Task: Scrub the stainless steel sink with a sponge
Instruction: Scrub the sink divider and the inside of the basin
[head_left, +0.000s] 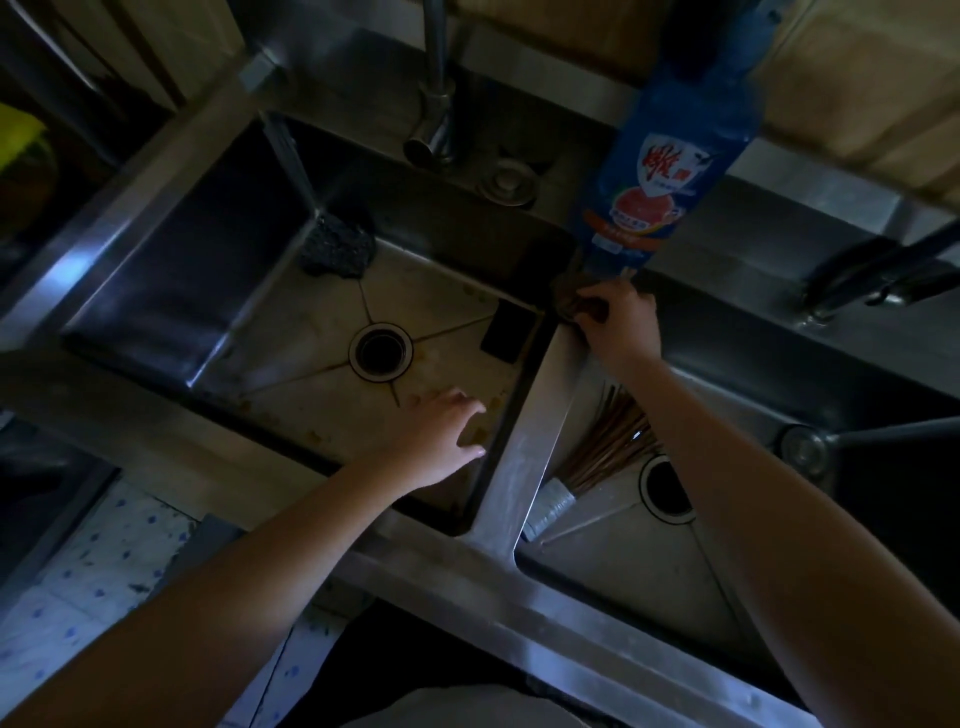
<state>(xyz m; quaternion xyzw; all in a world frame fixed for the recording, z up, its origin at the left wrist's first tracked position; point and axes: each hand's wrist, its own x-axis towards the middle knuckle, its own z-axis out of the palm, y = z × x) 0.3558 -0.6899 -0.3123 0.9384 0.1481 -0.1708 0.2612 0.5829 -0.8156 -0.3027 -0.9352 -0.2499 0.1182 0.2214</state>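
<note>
Right grip (618, 323) pinches sponge (570, 306) on divider (519, 441) far end; left grip (441, 441) spread above sink (291, 338).

One head-worn view looks steeply down, close over the double sink (524, 415).

The sink (524, 441) is brushed steel — satin along the rim, its floor dull with brown stains. The tap (436, 104) is shinier metal, the bottle (670, 171) glossy blue plastic. The scouring pad (335, 247) looks coarse, dark mesh; the chopsticks (608, 447) matt wood; the sponge (571, 306) dull brown, texture lost in shadow.
</note>
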